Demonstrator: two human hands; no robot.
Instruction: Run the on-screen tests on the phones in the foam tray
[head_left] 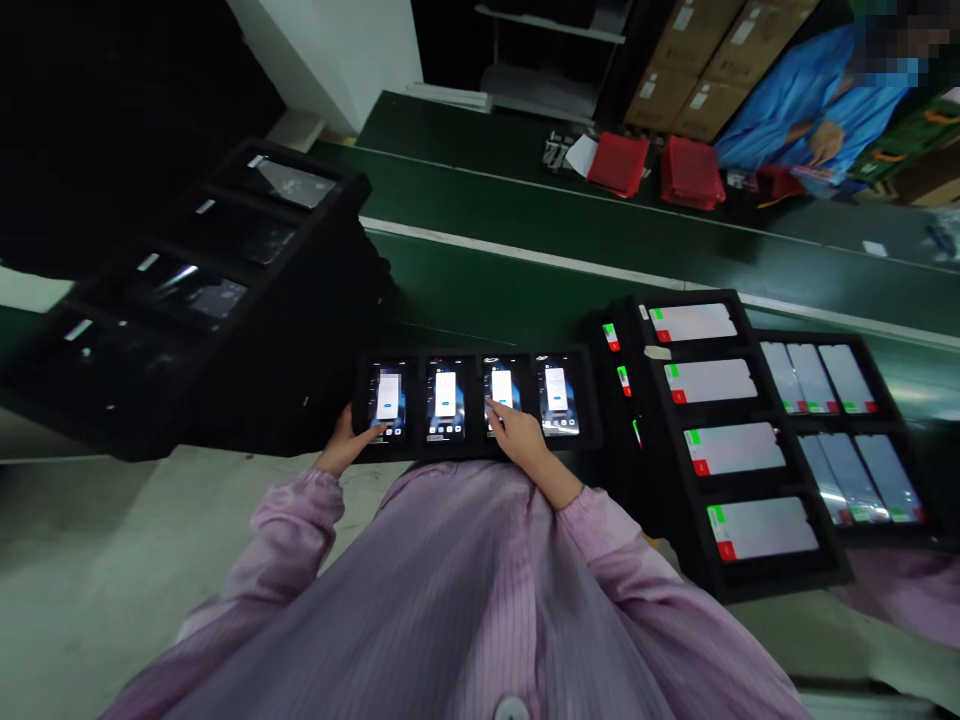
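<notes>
A black foam tray [472,452] in front of me holds several lit smartphones in a row, each showing a white pop-up on a dark blue screen. My left hand [347,443] grips the tray's left end, its thumb reaching over the lower part of the leftmost phone [388,385]. Over the third phone [500,375] is my right hand [517,436], index finger extended to the screen by the pop-up's lower edge. It holds nothing, and its other fingers are partly hidden. The second phone [445,385] and the rightmost phone [556,385] lie uncovered.
Stacked black trays [247,330] with dark-screened phones stand at left. On the right are stacked trays [757,575] of pale phones with green and red labels, beside another phone tray [862,535]. Across the green bench [480,290] lie red sleeves [690,172] near a person in blue [787,90].
</notes>
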